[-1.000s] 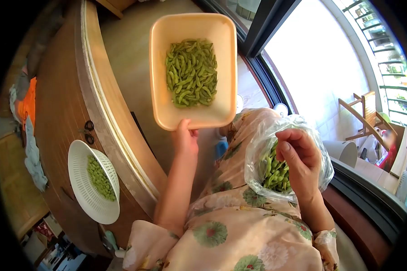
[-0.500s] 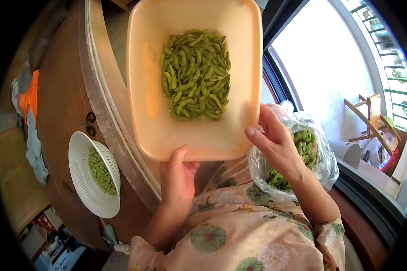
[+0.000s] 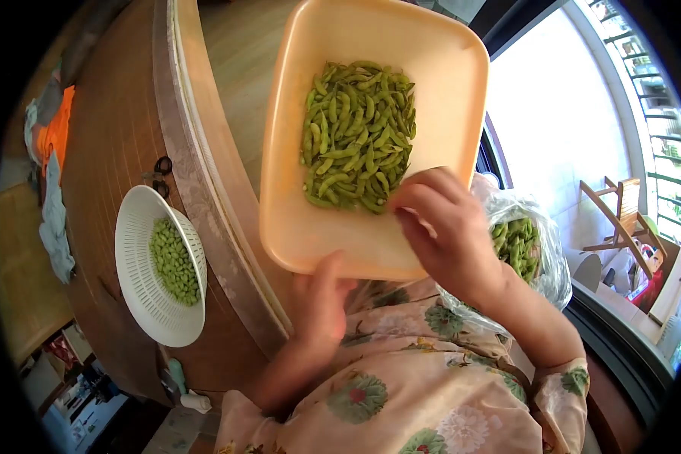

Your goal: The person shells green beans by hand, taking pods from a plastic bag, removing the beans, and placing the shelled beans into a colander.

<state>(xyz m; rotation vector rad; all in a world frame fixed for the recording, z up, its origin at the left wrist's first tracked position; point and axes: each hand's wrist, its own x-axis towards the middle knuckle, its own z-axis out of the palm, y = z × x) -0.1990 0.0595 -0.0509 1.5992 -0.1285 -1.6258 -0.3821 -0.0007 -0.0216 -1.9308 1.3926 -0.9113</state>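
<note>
A peach-coloured plastic tub is tilted in front of me, with a heap of green soybean pods inside. My left hand, somewhat blurred, is at the tub's near rim, its thumb over the edge and its fingers partly hidden below. Over the tub's near right part, my right hand has its fingers curled together beside the heap; whatever they hold, if anything, is hidden. Below my right wrist lies a clear plastic bag holding more pods.
On the wooden table at left stands a white colander with shelled green beans. Dark scissor handles lie beyond it. Farther left are orange and grey cloths. A wooden chair is outside at right.
My right hand has left the tub's right edge and moved in over it, its fingers curling near the pods. The tub appears farther right and slightly turned; my left hand stays at the near rim.
</note>
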